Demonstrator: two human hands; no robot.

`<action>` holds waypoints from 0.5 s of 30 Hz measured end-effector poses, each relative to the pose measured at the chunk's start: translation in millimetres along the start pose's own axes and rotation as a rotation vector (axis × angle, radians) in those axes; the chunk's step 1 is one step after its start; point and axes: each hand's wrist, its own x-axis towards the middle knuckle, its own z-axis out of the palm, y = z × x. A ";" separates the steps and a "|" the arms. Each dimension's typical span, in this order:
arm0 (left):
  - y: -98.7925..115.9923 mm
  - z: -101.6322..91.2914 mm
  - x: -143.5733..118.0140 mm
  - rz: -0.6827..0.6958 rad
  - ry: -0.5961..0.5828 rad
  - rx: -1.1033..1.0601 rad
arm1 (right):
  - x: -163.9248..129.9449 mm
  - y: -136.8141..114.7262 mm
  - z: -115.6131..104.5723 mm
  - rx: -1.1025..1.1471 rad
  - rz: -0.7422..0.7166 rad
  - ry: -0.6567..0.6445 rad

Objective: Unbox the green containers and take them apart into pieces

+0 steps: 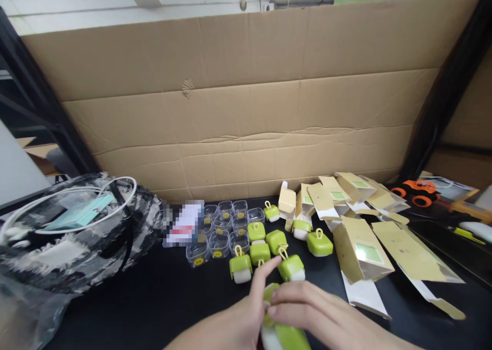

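Black tabletop [161, 299]: left hand [246, 309] and right hand [315, 314] together grip a green-and-white plastic case [286, 337]; no writing legible.

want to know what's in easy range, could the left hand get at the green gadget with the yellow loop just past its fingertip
Probably yes. The left hand points a finger toward the green gadget, with only bare black table between them. But both the left and right hand already grip another green piece.

A green and white case [282, 334] lies low at the near bench edge (mostly hidden), gripped between both hands.
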 end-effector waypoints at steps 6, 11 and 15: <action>39.0 -49.6 -41.8 -0.029 0.169 0.497 | -10.1 12.1 -2.6 -0.083 0.121 0.389; 10.8 -77.2 -50.1 -0.043 0.375 0.848 | -12.6 12.5 1.8 -0.117 0.129 0.379; -11.0 -78.8 -46.0 -0.010 0.374 0.983 | -10.6 9.7 3.3 -0.126 0.136 0.368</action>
